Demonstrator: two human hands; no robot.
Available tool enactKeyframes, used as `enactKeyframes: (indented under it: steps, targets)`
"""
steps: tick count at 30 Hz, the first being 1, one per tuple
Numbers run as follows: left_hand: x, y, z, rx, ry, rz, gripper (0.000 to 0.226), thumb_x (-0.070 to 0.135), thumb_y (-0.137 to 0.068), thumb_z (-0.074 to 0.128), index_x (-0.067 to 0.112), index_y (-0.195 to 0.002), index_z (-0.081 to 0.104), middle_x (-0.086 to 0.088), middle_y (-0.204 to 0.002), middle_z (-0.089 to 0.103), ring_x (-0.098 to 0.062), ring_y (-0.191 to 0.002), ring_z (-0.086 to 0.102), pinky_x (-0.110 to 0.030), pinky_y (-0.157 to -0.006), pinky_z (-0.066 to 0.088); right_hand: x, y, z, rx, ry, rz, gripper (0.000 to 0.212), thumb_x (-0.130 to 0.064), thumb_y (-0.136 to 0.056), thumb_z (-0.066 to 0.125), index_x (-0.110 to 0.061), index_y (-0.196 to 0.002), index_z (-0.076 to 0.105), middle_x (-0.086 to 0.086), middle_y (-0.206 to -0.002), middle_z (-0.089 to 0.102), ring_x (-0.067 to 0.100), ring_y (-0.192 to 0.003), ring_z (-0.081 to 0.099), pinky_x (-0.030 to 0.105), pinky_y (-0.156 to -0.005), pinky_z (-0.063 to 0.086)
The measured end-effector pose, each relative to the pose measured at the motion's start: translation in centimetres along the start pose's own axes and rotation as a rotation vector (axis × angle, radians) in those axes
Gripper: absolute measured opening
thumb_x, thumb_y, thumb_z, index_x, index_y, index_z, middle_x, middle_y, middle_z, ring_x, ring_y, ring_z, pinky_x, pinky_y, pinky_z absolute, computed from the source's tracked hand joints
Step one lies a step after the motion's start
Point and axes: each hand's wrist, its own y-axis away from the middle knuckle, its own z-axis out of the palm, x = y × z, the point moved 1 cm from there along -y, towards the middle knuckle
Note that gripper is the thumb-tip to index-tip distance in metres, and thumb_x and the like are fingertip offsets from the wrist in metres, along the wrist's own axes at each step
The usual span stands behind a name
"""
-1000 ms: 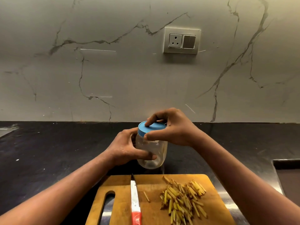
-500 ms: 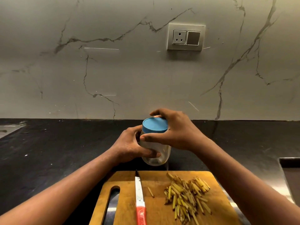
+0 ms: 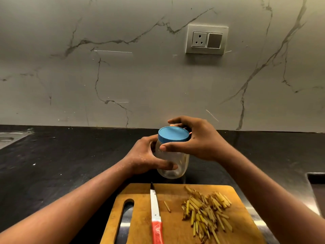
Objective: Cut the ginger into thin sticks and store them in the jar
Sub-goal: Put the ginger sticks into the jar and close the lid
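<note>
The left hand [image 3: 144,155] is gripping the clear jar [image 3: 173,162] (held above the black counter [image 3: 52,164]), while the right hand [image 3: 197,140] is curling round its blue lid [image 3: 173,134]. Ginger sticks [image 3: 207,210] are lying on the wooden cutting board [image 3: 175,224], right of the red-handled knife [image 3: 155,213].

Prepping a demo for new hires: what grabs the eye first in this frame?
First, the clear jar at centre frame, which looks empty: the left hand grips its body and the right hand grips the blue lid. Next, the pile of ginger sticks on the right of the wooden cutting board at the bottom, with a red-handled knife lying to its left.
</note>
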Motion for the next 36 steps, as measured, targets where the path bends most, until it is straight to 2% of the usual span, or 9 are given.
enactKeyframes:
  steps: [3, 8, 12, 16, 21, 24, 27, 30, 36]
  targets:
    - [0.0, 0.0, 0.0, -0.004, 0.000, 0.006, 0.074, 0.036, -0.056, 0.089, 0.034, -0.123, 0.058, 0.015, -0.114, 0.069, -0.005, -0.110, 0.064, -0.033, -0.097, 0.055, 0.4, 0.0, -0.6, 0.004, -0.027, 0.013, 0.083, -0.056, -0.057, 0.083, -0.028, -0.129, 0.054, -0.007, -0.115, 0.064, 0.006, -0.100, 0.062, 0.027, -0.081, 0.057]
    - [-0.1, -0.1, 0.0, 0.000, 0.021, -0.006, 0.080, 0.045, -0.049, 0.086, 0.034, -0.123, 0.056, 0.013, -0.118, 0.068, -0.004, -0.114, 0.062, -0.031, -0.100, 0.052, 2.3, 0.8, -4.7, -0.095, -0.264, 0.087, 0.073, -0.020, -0.062, 0.087, -0.024, -0.128, 0.056, 0.001, -0.117, 0.064, 0.018, -0.102, 0.065, 0.038, -0.085, 0.056]
    - [-0.2, 0.0, 0.0, 0.008, 0.028, 0.001, 0.081, 0.044, -0.052, 0.086, 0.028, -0.125, 0.058, 0.009, -0.116, 0.069, -0.009, -0.114, 0.063, -0.037, -0.100, 0.053, 0.8, 0.6, -3.1, -0.077, -0.265, 0.058, 0.070, -0.032, -0.063, 0.085, -0.027, -0.127, 0.057, -0.005, -0.118, 0.063, 0.009, -0.103, 0.064, 0.028, -0.083, 0.056]
    - [-0.2, 0.0, 0.0, 0.000, 0.009, 0.003, 0.076, 0.043, -0.055, 0.086, 0.026, -0.124, 0.059, 0.008, -0.114, 0.070, -0.011, -0.110, 0.065, -0.040, -0.098, 0.055, -0.3, 0.1, 0.1, 0.062, 0.060, -0.053, 0.071, -0.055, -0.063, 0.080, -0.025, -0.124, 0.059, -0.011, -0.111, 0.063, 0.000, -0.098, 0.060, 0.014, -0.079, 0.053]
    - [-0.3, 0.0, -0.2, -0.006, 0.017, 0.011, 0.071, 0.039, -0.057, 0.087, 0.024, -0.122, 0.061, 0.006, -0.114, 0.070, -0.013, -0.112, 0.065, -0.040, -0.099, 0.054, 0.5, 0.3, -1.8, -0.013, -0.181, -0.034, 0.063, -0.037, -0.065, 0.085, -0.022, -0.121, 0.062, -0.006, -0.110, 0.067, 0.012, -0.101, 0.064, 0.033, -0.082, 0.057]
    - [-0.4, 0.0, -0.2, -0.017, 0.015, 0.024, 0.072, 0.039, -0.058, 0.088, 0.023, -0.124, 0.062, 0.006, -0.116, 0.069, -0.013, -0.114, 0.064, -0.040, -0.099, 0.054, 0.8, 0.5, -2.8, -0.025, -0.229, -0.027, 0.054, -0.025, -0.071, 0.082, -0.019, -0.121, 0.063, -0.003, -0.111, 0.067, 0.012, -0.103, 0.064, 0.029, -0.085, 0.055]
    - [-0.4, -0.1, 0.0, -0.005, 0.012, 0.024, 0.076, 0.043, -0.056, 0.089, 0.025, -0.125, 0.061, 0.009, -0.116, 0.070, -0.010, -0.114, 0.064, -0.037, -0.099, 0.054, 1.7, 0.8, -4.2, -0.012, -0.294, 0.075, 0.037, -0.026, -0.077, 0.075, -0.016, -0.111, 0.067, 0.002, -0.103, 0.070, 0.013, -0.097, 0.065, 0.023, -0.079, 0.054]
    - [-0.5, -0.1, 0.0, -0.002, 0.016, 0.022, 0.078, 0.045, -0.054, 0.089, 0.026, -0.125, 0.062, 0.010, -0.116, 0.070, -0.010, -0.114, 0.064, -0.036, -0.099, 0.054, 3.0, 0.9, -4.4, -0.004, -0.192, 0.279, 0.022, -0.033, -0.088, 0.062, -0.013, -0.096, 0.068, 0.015, -0.094, 0.067, 0.030, -0.086, 0.066, 0.027, -0.064, 0.053]
    - [-0.4, 0.0, 0.1, 0.000, 0.038, 0.015, 0.078, 0.045, -0.051, 0.089, 0.027, -0.123, 0.062, 0.009, -0.115, 0.070, -0.010, -0.112, 0.065, -0.036, -0.098, 0.055, 5.2, 1.4, -3.5, -0.283, -0.090, 0.619, 0.034, -0.040, -0.097, 0.047, -0.010, -0.106, 0.060, 0.017, -0.089, 0.070, 0.025, -0.065, 0.068, 0.026, -0.050, 0.048]
